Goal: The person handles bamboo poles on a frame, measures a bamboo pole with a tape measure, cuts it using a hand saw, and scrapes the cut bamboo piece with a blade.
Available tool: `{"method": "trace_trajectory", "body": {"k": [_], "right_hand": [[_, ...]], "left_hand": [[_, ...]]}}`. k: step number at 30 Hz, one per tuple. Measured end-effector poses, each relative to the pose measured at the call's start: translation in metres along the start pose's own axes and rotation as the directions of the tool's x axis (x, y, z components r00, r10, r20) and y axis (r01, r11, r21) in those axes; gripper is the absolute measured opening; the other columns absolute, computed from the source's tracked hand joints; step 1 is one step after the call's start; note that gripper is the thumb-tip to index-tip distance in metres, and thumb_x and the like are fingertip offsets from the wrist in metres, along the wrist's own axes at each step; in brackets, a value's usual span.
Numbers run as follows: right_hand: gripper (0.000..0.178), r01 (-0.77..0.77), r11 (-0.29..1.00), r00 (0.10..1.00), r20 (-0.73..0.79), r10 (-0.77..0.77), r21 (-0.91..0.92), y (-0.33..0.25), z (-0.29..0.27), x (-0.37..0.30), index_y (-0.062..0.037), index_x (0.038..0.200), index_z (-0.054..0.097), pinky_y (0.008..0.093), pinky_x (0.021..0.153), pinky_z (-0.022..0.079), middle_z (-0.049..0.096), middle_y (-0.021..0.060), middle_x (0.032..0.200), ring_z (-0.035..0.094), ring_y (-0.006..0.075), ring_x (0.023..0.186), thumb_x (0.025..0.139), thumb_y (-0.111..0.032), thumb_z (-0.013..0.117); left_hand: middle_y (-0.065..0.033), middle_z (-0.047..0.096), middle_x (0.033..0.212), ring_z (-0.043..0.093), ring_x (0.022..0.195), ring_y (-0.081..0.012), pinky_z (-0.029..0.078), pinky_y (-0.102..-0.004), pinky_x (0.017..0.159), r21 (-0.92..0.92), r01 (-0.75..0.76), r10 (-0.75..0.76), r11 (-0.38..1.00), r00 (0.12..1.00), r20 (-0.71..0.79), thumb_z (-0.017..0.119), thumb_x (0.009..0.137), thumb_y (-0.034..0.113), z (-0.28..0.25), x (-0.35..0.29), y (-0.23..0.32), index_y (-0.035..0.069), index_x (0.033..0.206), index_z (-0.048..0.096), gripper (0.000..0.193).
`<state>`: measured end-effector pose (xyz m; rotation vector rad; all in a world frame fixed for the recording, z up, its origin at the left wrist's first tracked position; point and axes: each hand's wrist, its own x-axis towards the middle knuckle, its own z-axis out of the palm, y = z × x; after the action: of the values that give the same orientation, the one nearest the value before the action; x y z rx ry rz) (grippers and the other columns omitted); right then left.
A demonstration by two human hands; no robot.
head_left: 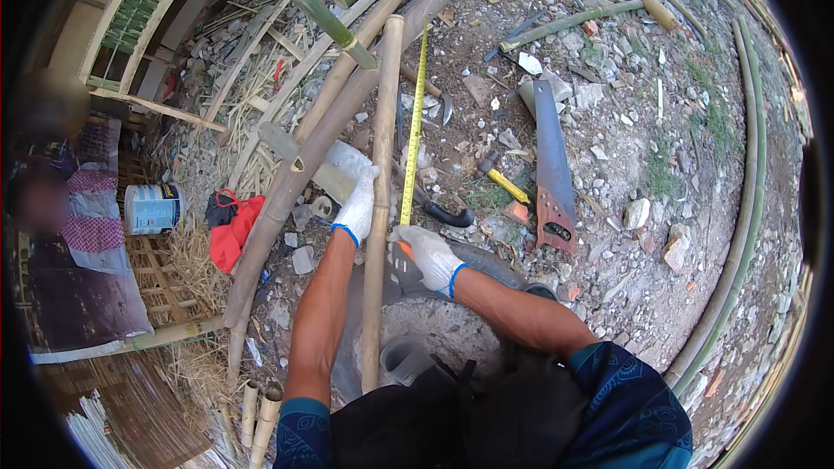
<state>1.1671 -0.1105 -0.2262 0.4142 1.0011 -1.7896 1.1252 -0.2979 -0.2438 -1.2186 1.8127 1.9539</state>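
A slim tan bamboo pole (382, 122) runs lengthwise in front of me, its lower end close to my body. My left hand (358, 208), in a white work glove with a blue cuff, grips its left side around mid-length. On the other side, my gloved right hand (429, 258) is closed around a tape measure (405, 252) with some orange on it, mostly covered by the fingers. The yellow tape blade (415, 130) is drawn out away from me, alongside the pole. Just beyond the right hand lies a black-handled tool (448, 215), its far part hidden behind the tape.
Right of the tape lie a yellow-handled hammer (506, 184) and a handsaw (552, 156) on rubble-strewn ground. Thick bamboo poles (334, 117) cross at the left, near a red bag (236, 233) and a bucket (154, 209). Long bamboo lengths (752, 200) curve along the right. Blurred people appear far left.
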Motion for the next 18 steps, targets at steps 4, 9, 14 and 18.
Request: {"method": "trace_trajectory", "body": {"k": [4, 9, 14, 18], "right_hand": [[0.029, -0.02, 0.997, 0.982, -0.187, 0.033, 0.074, -0.04, -0.089, 0.022, -0.007, 0.103, 0.069, 0.0376, 0.061, 0.058, 0.07, 0.0089, 0.084, 0.065, 0.0212, 0.062, 0.104, -0.029, 0.051], [0.043, -0.091, 0.37, 0.838, -0.272, -0.473, -0.925, -0.055, -0.237, 0.037, 0.0037, 0.101, 0.069, 0.0466, 0.077, 0.057, 0.072, 0.0231, 0.086, 0.072, 0.0354, 0.076, 0.099, -0.034, 0.049], [0.058, -0.246, 0.298, 0.818, -0.363, -0.447, -0.922, -0.035, -0.227, 0.008, 0.0046, 0.122, 0.065, 0.0474, 0.093, 0.055, 0.073, 0.0295, 0.105, 0.072, 0.0438, 0.104, 0.095, -0.047, 0.061], [0.04, -0.005, 0.254, 0.668, -0.192, -0.719, -0.967, -0.016, -0.254, -0.026, -0.003, 0.119, 0.065, 0.0501, 0.088, 0.055, 0.072, 0.0232, 0.104, 0.07, 0.0435, 0.098, 0.094, -0.035, 0.067]], "left_hand": [[-0.0055, 0.06, 0.072, 0.061, 0.058, -0.02, 0.052, -0.0365, 0.051, -0.109, 0.114, -0.098, 0.988, 0.985, 0.142, 0.058, 0.095, 0.061, 0.002, -0.015, 0.016, 0.011, 0.097, 0.063, 0.05], [-0.0057, 0.06, 0.073, 0.059, 0.056, -0.02, 0.053, -0.036, 0.049, -0.116, 0.075, -0.053, 0.99, 0.982, 0.184, 0.058, 0.095, 0.06, 0.014, -0.026, 0.015, 0.01, 0.098, 0.062, 0.05], [-0.0069, 0.06, 0.075, 0.059, 0.055, -0.0206, 0.055, -0.0353, 0.05, -0.162, 0.109, -0.081, 0.981, 0.983, 0.167, 0.057, 0.096, 0.061, -0.007, -0.058, -0.001, 0.009, 0.101, 0.061, 0.052], [-0.0072, 0.06, 0.074, 0.06, 0.055, -0.0208, 0.055, -0.0355, 0.05, -0.158, 0.136, -0.111, 0.978, 0.981, 0.16, 0.054, 0.099, 0.059, -0.019, -0.084, -0.009, 0.007, 0.102, 0.061, 0.053]]}}
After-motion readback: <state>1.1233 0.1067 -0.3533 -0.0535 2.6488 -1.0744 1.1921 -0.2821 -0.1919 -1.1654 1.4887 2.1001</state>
